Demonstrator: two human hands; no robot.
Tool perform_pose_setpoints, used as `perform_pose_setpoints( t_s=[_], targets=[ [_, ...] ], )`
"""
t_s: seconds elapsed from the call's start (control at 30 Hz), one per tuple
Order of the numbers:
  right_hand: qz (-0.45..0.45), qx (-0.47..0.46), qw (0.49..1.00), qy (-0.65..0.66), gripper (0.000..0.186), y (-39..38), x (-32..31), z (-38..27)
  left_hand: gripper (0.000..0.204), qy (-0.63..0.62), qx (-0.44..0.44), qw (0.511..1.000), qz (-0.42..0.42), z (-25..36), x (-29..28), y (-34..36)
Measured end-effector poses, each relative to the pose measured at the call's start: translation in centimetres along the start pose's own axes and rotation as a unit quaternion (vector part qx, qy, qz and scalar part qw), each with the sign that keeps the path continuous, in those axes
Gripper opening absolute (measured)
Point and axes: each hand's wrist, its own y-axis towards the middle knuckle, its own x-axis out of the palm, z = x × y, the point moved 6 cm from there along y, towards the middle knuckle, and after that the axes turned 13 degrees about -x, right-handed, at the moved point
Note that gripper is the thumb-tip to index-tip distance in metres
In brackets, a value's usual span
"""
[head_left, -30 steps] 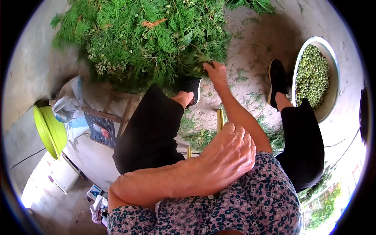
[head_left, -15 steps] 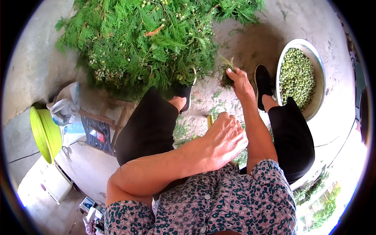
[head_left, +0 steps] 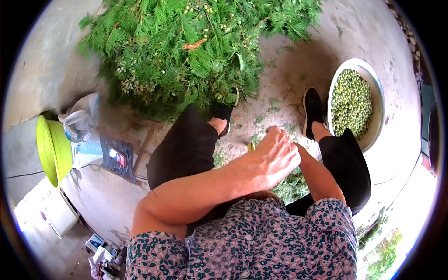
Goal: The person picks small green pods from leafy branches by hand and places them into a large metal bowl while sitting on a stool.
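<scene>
My left hand (head_left: 279,151) is closed over my lap, knuckles up, on something I cannot make out. My right hand is behind it, fingers hidden, with only the right forearm (head_left: 317,177) showing. Beneath them lie green sprigs (head_left: 291,186) and part of a yellow object (head_left: 251,147). A big heap of feathery green branches (head_left: 177,46), with clusters of small pale cones, lies in front of me. A metal basin (head_left: 378,126) full of small round green cones (head_left: 351,102) stands beside my right foot.
A lime-green tub (head_left: 52,149), pale plastic sacks (head_left: 81,119) and a low wooden frame (head_left: 145,149) are at my left. A white appliance (head_left: 63,214) is at lower left. My black shoes (head_left: 311,112) flank the concrete floor (head_left: 298,65). A cable runs along the right.
My right hand, seen half a second earlier out by my right foot with a green sprig, has drawn back toward me behind my left hand, where the sprig is out of sight.
</scene>
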Motion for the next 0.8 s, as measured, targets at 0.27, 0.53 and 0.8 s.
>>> perform_pose_setpoints(
  t_s=[0.27,0.53,0.8],
  targets=[
    [0.322,-0.126,0.93,-0.125,0.052,17.5,-20.5,-18.4,0.028,-0.066,-0.188,0.975,-0.098,-4.4,-1.0,3.0],
    [0.309,0.078,0.93,-0.185,0.025,23.3,-22.1,-18.4,0.018,-0.12,-0.258,0.958,0.038,-6.5,-2.4,3.2],
    [0.497,-0.094,0.857,-0.098,0.017,12.6,-31.3,-25.4,0.011,-0.165,-0.242,0.952,0.088,-7.2,-3.4,2.6]
  ],
)
